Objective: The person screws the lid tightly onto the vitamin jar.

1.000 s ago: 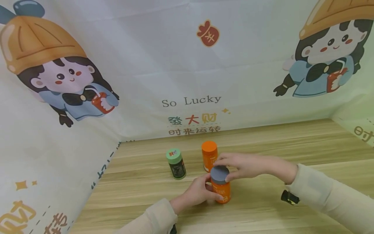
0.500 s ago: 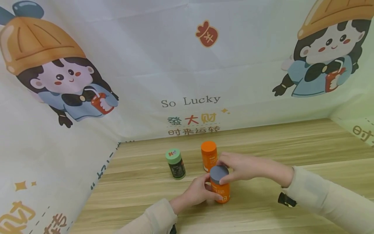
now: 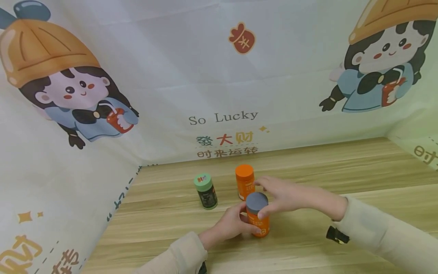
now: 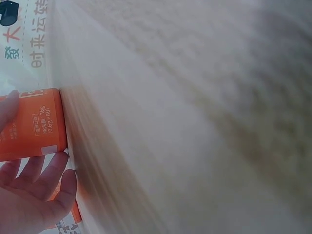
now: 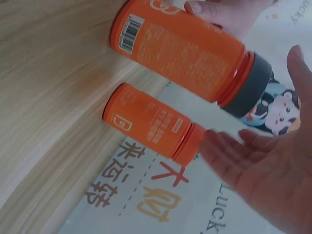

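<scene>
An orange bottle [image 3: 258,219] with a grey lid [image 3: 256,201] stands upright on the table. My left hand [image 3: 230,224] grips its body, thumb on the near side and fingers round the far side; the left wrist view shows the same bottle [image 4: 34,122] low on the tabletop. Around the lid, my right hand [image 3: 289,195] has its thumb and fingers spread. In the right wrist view a gap shows between that hand [image 5: 273,170] and the grey lid [image 5: 248,85], which sits on the bottle.
Just behind stands a second orange bottle [image 3: 245,183] with an orange lid. A dark jar [image 3: 207,196] with a green lid is to its left. The wooden table [image 3: 342,171] meets a printed cloth backdrop [image 3: 171,83] at the back and sides.
My right fingers, earlier pinching the grey lid, have spread apart and come off it. The left hand keeps its grip, and the bottle stays in place.
</scene>
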`<action>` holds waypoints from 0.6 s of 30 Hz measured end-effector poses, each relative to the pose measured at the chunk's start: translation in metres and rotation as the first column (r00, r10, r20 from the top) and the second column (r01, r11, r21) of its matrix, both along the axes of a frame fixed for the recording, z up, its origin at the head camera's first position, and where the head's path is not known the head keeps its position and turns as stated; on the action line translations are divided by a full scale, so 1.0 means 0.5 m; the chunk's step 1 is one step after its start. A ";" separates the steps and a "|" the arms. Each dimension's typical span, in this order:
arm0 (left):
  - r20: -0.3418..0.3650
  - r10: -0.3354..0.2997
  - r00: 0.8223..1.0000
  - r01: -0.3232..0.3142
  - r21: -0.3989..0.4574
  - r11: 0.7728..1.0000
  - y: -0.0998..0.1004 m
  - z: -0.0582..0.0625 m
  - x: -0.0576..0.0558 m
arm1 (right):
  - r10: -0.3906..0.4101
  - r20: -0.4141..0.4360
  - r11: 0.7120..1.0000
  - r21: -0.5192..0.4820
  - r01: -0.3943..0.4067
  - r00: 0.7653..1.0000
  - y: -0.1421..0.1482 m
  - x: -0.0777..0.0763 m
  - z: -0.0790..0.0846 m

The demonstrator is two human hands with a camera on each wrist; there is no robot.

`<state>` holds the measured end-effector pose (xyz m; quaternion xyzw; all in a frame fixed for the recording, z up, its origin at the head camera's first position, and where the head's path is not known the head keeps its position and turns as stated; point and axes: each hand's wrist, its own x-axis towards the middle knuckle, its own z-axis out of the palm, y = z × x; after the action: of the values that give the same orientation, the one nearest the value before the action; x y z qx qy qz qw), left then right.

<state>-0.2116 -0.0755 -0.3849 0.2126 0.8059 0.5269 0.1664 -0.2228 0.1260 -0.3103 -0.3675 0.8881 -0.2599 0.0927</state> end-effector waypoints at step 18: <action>0.008 0.013 1.000 -0.013 -0.027 1.000 0.003 -0.002 -0.002 | 0.271 -0.057 0.956 -0.104 -0.275 0.961 0.032 -0.033 0.002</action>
<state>-0.2126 -0.0742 -0.3859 0.2030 0.8136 0.5179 0.1692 -0.2391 0.1419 -0.3094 -0.4966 0.8148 -0.2856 0.0887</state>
